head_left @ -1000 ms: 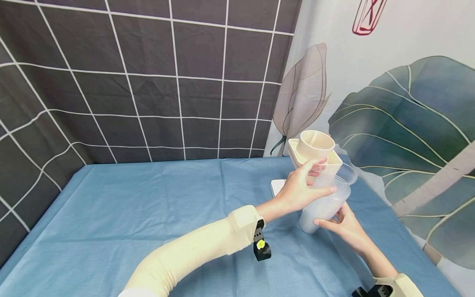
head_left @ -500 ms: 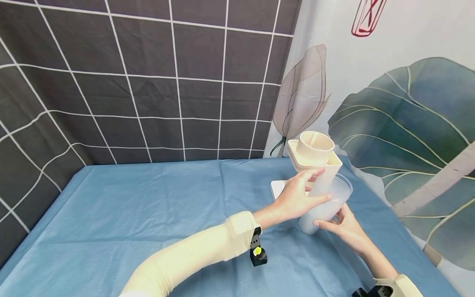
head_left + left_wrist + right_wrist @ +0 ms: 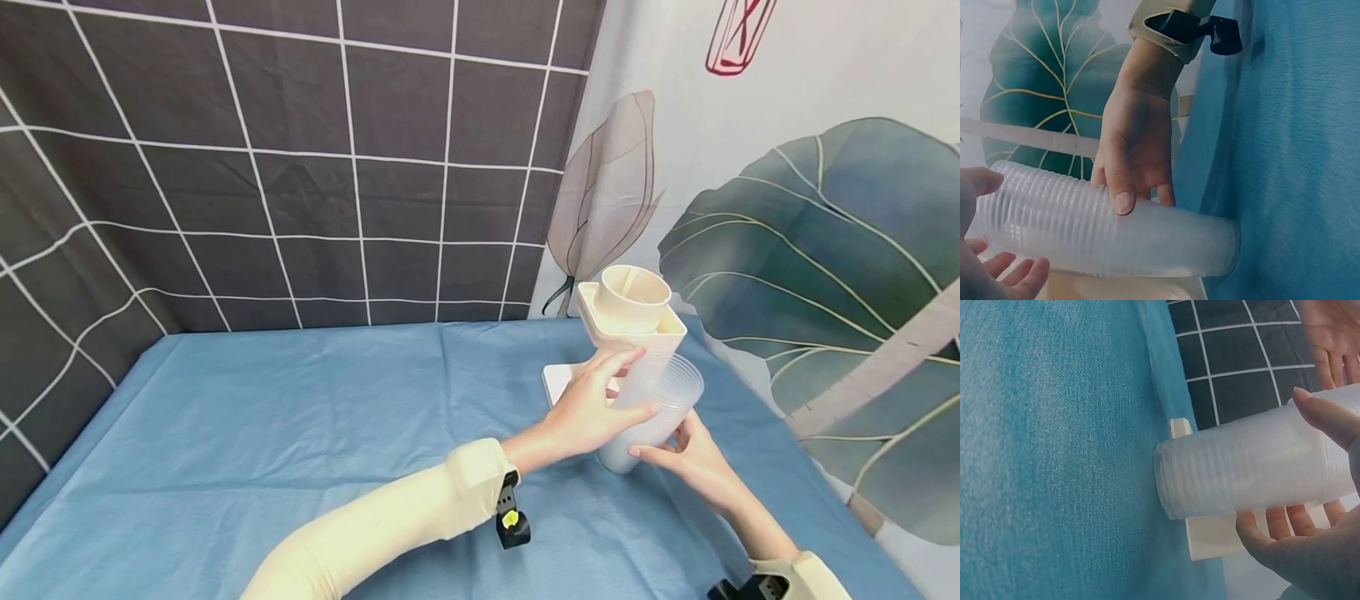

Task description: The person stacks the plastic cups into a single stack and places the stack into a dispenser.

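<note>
A stack of clear plastic cups stands on the blue cloth, tilted slightly, its open rims facing up. My right hand grips the stack's lower part, thumb on one side and fingers on the other, as the right wrist view also shows around the cups. Around the upper cups my left hand is spread, its thumb near the rims and its fingers loosely extended. In the left wrist view the ribbed rims of the cups lie between that thumb and fingers. Whether the left fingers touch the cups I cannot tell.
Right behind the cups stands a cream-white plastic stand with a round collar on top and a flat white base. Blue cloth covers the table. A dark checked curtain and a leaf-patterned one hang behind.
One second ago a cup stuck out tilted at the top of the stack by my left hand; now it sits nested. My left hand has lowered slightly. The right hand keeps its grip.
</note>
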Demonstrator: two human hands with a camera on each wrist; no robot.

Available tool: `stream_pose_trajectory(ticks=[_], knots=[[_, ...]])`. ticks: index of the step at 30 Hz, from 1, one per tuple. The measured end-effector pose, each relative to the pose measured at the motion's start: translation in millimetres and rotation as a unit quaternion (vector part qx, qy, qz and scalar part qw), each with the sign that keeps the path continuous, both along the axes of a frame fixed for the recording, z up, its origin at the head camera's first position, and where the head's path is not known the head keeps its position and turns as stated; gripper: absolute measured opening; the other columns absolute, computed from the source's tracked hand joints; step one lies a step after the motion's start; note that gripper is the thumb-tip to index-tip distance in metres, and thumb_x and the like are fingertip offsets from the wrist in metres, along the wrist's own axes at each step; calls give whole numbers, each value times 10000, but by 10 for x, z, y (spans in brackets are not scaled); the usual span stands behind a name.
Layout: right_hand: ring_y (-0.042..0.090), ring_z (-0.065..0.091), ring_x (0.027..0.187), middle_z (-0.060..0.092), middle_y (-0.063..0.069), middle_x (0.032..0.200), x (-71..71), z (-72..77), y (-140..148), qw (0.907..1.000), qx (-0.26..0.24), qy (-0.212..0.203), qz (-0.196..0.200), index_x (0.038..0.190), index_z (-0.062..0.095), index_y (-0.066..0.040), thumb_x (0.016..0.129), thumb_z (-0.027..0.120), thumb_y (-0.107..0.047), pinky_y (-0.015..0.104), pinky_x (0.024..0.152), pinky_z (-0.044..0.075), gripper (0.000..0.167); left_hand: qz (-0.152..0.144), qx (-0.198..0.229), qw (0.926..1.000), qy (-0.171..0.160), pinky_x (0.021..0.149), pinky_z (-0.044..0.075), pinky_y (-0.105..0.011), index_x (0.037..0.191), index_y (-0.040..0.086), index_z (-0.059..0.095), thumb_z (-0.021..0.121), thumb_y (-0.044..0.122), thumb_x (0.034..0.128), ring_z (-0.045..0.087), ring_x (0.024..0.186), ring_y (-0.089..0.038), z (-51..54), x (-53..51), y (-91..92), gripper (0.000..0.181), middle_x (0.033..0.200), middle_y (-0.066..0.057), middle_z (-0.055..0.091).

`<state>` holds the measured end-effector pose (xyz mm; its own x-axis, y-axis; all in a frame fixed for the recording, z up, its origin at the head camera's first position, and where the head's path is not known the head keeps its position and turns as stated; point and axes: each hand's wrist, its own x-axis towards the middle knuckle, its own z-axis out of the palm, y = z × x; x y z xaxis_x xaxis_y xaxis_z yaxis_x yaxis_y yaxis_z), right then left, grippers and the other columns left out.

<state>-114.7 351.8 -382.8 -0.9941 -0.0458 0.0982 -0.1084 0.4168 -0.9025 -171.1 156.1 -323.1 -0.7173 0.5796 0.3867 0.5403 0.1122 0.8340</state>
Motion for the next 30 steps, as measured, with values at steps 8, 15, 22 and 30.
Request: stream_pose_trajectory(ticks=[8, 15, 22, 30], knots=[[-120, 461, 1116, 403, -132, 1303, 10, -13, -4, 9999, 16, -19, -131, 1439, 227, -147, 835, 726, -85, 88, 862, 477, 786, -180, 124, 9997, -130, 912, 499, -168, 1467, 181, 370, 719, 197, 843, 564, 1175, -116, -120, -10, 0, 715, 1386, -41, 501], [-134, 478, 1096, 448, -189, 1252, 16, -6, -9, 9998, -82, 59, -173, 1416, 256, -151, 827, 722, -49, 81, 859, 473, 759, -240, -128, 9984, -488, 939, 485, -193, 1466, 148, 352, 759, 190, 809, 558, 1202, -157, -253, -39, 2, 774, 1381, -78, 533], [-140, 477, 1089, 460, -226, 1233, 32, 18, 9, 9999, 33, 80, -96, 1429, 264, -99, 823, 726, -39, 82, 854, 474, 765, -379, -297, 9949, -886, 988, 490, -239, 1449, 110, 367, 777, 183, 796, 556, 1210, -167, -369, -54, -17, 774, 1390, -80, 521], [-177, 446, 1106, 438, -172, 1282, 59, 68, 46, 9997, 209, -59, -61, 1466, 209, -45, 813, 743, -60, 78, 872, 460, 843, -489, -550, 9895, -1246, 917, 500, -189, 1433, 90, 384, 777, 169, 798, 587, 1175, -156, -501, -101, -19, 751, 1377, -89, 540]])
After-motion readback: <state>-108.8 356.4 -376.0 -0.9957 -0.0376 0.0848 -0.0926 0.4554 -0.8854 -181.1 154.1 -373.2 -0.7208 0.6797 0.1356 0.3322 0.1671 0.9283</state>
